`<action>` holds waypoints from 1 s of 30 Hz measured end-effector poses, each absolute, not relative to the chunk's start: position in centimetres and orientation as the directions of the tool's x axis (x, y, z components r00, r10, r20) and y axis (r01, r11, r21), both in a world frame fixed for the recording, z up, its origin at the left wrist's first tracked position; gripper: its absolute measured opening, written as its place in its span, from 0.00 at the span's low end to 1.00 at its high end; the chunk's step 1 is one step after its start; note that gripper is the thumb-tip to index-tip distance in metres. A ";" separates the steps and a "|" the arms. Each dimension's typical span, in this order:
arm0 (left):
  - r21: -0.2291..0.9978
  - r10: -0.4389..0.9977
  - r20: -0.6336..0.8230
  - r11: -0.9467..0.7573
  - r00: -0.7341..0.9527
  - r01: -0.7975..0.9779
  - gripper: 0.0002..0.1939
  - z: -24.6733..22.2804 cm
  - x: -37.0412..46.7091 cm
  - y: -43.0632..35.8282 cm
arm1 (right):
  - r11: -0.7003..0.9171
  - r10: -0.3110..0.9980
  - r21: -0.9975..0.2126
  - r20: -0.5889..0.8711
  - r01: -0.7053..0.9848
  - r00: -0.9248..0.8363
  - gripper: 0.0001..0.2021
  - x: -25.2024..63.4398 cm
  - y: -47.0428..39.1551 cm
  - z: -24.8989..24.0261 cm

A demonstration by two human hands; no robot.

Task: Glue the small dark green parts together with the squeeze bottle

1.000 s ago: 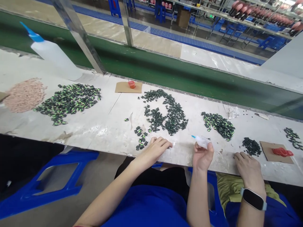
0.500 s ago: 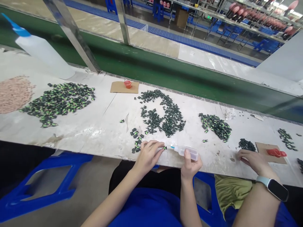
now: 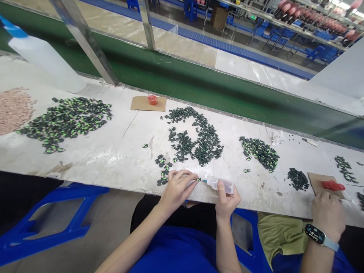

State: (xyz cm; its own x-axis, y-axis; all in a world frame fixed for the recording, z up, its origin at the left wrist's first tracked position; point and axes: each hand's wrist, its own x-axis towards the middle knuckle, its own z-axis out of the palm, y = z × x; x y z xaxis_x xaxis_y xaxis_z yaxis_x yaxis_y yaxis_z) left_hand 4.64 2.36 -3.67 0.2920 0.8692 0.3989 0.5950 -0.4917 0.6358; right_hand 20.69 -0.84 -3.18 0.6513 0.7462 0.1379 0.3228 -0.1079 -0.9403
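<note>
Between the fingertips of my left hand is a small black-and-green piece. My right hand is closed around a small clear squeeze bottle with a blue nozzle tip. The bottle lies nearly level, its tip pointing left at the small piece; whether they touch I cannot tell. A few more black-and-green pieces lie just left of my left hand. Beyond both hands spreads a loose pile of small dark green pieces.
A co-worker's hand is at the right, by a red cup on cardboard. Another red cup stands at the back. Black-and-green piles lie left and right. A large white bottle stands at the far left.
My right hand has brought the bottle left, so its tip is now at the small piece. My left hand is nearly still. The co-worker's hand has moved right, towards the red cup.
</note>
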 end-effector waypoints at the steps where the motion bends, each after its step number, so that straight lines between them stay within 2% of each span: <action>1: 0.633 0.868 0.402 -0.492 0.290 0.598 0.06 -3.6 4.6 2.4 | -0.110 0.751 -0.937 0.140 0.332 0.646 0.16 20.7 -0.8 -3.1; 7: 0.619 0.863 0.428 -0.497 0.270 0.608 0.05 -3.6 4.7 2.3 | -0.122 0.747 -0.923 0.156 0.364 0.646 0.18 20.4 -0.7 -2.8; 13: 0.633 0.867 0.429 -0.489 0.255 0.599 0.04 -3.6 4.8 2.3 | -0.127 0.722 -0.937 0.138 0.327 0.677 0.19 20.3 -0.6 -2.7; 30: 0.652 0.882 0.412 -0.460 0.228 0.603 0.05 -3.8 5.0 2.1 | -0.105 0.750 -0.943 0.134 0.316 0.648 0.19 20.7 -0.5 -2.7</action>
